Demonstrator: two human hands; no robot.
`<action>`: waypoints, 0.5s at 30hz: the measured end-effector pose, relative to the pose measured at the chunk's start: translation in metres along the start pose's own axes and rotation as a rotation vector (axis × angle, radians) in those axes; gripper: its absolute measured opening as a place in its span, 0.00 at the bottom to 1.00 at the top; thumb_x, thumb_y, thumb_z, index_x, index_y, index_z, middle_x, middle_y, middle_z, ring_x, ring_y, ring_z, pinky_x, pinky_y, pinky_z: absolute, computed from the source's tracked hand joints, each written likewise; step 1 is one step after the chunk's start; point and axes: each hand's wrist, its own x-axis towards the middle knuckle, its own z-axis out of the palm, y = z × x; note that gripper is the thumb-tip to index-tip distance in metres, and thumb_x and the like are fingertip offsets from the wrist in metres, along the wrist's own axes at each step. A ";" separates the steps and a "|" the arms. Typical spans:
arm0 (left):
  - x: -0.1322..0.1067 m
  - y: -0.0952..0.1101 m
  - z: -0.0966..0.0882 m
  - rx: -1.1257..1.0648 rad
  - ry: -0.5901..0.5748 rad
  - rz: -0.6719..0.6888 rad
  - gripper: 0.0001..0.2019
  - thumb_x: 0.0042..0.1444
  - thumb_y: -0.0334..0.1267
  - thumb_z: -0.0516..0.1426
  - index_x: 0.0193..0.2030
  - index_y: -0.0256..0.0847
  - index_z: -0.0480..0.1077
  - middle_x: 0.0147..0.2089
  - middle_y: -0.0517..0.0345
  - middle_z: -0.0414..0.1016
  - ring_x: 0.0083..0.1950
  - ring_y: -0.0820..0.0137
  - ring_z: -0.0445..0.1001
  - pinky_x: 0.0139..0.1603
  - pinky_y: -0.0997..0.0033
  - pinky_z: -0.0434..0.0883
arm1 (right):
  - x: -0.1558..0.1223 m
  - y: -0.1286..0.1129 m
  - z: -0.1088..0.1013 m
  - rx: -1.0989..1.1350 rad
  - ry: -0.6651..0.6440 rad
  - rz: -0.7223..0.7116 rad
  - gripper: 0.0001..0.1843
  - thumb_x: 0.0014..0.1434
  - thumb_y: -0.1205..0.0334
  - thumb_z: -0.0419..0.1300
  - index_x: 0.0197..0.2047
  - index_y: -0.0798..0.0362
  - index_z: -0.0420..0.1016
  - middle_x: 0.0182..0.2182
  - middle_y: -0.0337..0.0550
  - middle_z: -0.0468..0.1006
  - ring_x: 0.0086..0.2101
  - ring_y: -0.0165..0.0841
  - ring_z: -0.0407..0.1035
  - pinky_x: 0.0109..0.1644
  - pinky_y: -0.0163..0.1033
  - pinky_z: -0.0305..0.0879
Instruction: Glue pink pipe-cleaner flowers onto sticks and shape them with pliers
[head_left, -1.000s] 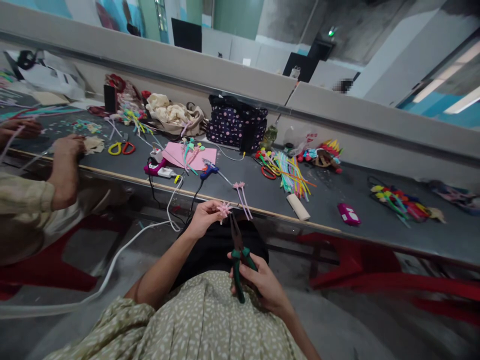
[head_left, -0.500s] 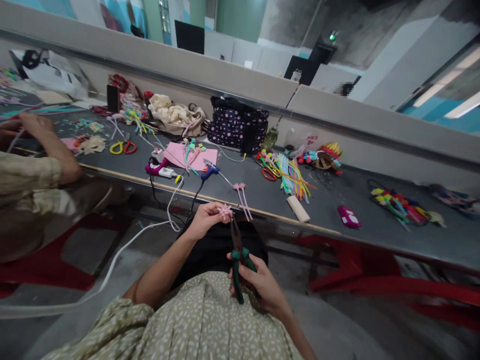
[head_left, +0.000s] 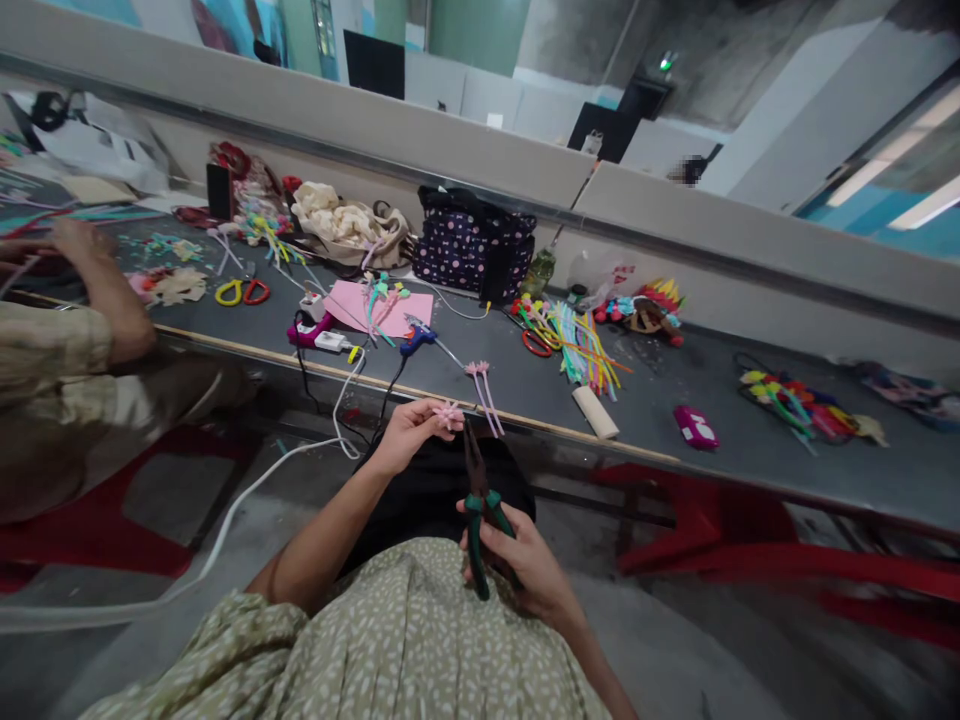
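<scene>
My left hand (head_left: 405, 432) pinches a small pink pipe-cleaner flower (head_left: 450, 413) just in front of the table's near edge. My right hand (head_left: 521, 565) is closed around the green handles of long-nose pliers (head_left: 475, 500). The pliers' dark jaws point up and their tip sits right under the flower. Two finished pink flowers on stems (head_left: 484, 390) lie on the grey table (head_left: 675, 470) just beyond my hands.
A bundle of coloured pipe cleaners (head_left: 581, 350), red scissors (head_left: 536, 343), a blue glue gun (head_left: 418, 342), pink paper (head_left: 379, 310), a polka-dot bag (head_left: 474, 245) and a pink phone (head_left: 696, 428) lie on the table. Another person (head_left: 67, 340) works at the left. Red chairs (head_left: 712, 530) stand under the table.
My hands stay almost where they were, the pliers' tip still at the flower. The other person's hand at the left has moved further along the table.
</scene>
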 end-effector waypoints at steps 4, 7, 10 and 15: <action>0.001 -0.003 0.000 -0.035 0.044 0.032 0.13 0.48 0.42 0.67 0.37 0.36 0.77 0.36 0.50 0.79 0.30 0.70 0.76 0.23 0.76 0.72 | 0.000 0.000 0.000 -0.006 0.006 0.001 0.27 0.53 0.48 0.68 0.52 0.56 0.74 0.30 0.45 0.78 0.23 0.31 0.72 0.26 0.37 0.69; 0.002 -0.004 0.001 -0.099 0.058 0.020 0.12 0.46 0.41 0.68 0.35 0.36 0.77 0.31 0.54 0.76 0.25 0.77 0.69 0.19 0.79 0.66 | 0.001 0.000 0.001 -0.016 0.009 -0.005 0.27 0.53 0.48 0.68 0.51 0.56 0.74 0.30 0.45 0.78 0.23 0.32 0.73 0.26 0.37 0.69; 0.001 -0.005 0.002 -0.148 0.047 -0.046 0.12 0.46 0.40 0.68 0.35 0.37 0.77 0.32 0.55 0.76 0.24 0.77 0.67 0.18 0.79 0.65 | 0.003 0.000 0.001 -0.014 0.007 -0.010 0.26 0.54 0.49 0.67 0.52 0.56 0.74 0.30 0.44 0.78 0.23 0.31 0.73 0.27 0.37 0.70; -0.002 -0.006 0.005 -0.209 0.014 -0.122 0.11 0.46 0.38 0.68 0.34 0.37 0.75 0.34 0.56 0.76 0.24 0.78 0.67 0.18 0.80 0.65 | 0.007 -0.002 0.004 -0.021 -0.001 -0.027 0.27 0.55 0.49 0.67 0.53 0.55 0.74 0.30 0.44 0.79 0.24 0.31 0.73 0.29 0.37 0.72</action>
